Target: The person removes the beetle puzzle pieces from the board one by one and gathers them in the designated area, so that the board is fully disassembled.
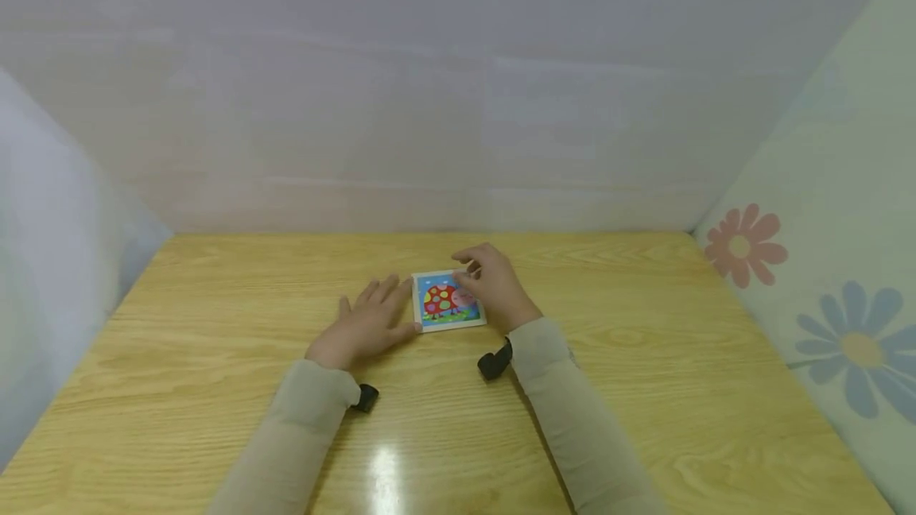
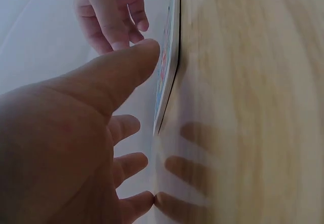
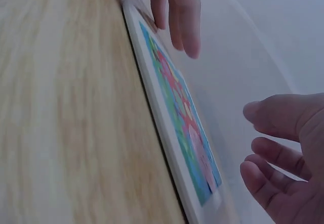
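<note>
A square picture board (image 1: 440, 302) with a pale border lies flat on the table, showing a red ladybug with coloured spots on a blue and green ground. My left hand (image 1: 361, 323) is spread at its left side, thumb and index fingertip right at the border. Over the board's right part hovers my right hand (image 1: 496, 286), fingers loosely bent. In the right wrist view a gap shows between the thumb and fingers of this hand (image 3: 288, 158), with nothing held. The left wrist view shows the board (image 2: 164, 82) edge-on beyond the left thumb.
The wooden table (image 1: 644, 388) runs back to a pale cloth wall (image 1: 444, 118). At the right a side panel carries a red flower (image 1: 744, 246) and a blue flower (image 1: 862, 350). Black wrist straps (image 1: 495, 361) sit below the sleeve cuffs.
</note>
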Tool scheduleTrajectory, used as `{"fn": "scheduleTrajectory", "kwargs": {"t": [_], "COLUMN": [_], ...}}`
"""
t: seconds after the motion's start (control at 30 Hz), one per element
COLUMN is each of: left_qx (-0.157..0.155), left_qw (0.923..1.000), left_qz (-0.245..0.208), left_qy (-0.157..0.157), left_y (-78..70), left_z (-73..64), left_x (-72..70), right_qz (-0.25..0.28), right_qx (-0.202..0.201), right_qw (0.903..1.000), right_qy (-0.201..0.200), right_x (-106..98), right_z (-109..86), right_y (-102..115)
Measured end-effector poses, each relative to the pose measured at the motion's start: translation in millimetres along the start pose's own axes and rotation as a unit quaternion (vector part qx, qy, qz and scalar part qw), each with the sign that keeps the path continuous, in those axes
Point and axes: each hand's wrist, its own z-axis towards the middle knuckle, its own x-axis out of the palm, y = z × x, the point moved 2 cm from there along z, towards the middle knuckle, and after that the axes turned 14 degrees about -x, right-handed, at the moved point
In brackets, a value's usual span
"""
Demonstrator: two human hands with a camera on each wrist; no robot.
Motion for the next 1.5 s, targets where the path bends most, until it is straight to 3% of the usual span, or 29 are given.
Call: {"fn": "scheduleTrajectory", "kwargs": {"t": [0.2,0.53,0.73,1.0,1.5], "left_qx": [0.008,0.005,0.010,0.002,0.005], "left_qw": [0.9999,0.9996,0.9997,0.9998,0.9999], "left_qz": [0.005,0.026,0.018,0.015,0.004], "left_qy": [0.006,0.005,0.009,0.014,0.013], "left_y": [0.6,5.8,3.3,3.8,4.8], "left_z": [4.3,3.8,4.0,4.4,5.8], "left_x": [2.7,6.7,7.6,5.8,6.3], "right_qz": [-0.016,-0.038,-0.041,-0.082,-0.070], "right_qx": [0.022,0.000,0.007,-0.001,0.007], "right_qw": [0.9994,0.9974,0.9968,0.9909,0.9890], "right_qy": [0.020,0.061,0.068,0.107,0.130], "right_x": [12.0,33.9,32.5,35.7,33.7], "right_z": [12.7,16.0,15.8,24.2,29.6], "right_y": [-2.6,-2.2,-2.2,-0.2,1.7]}}
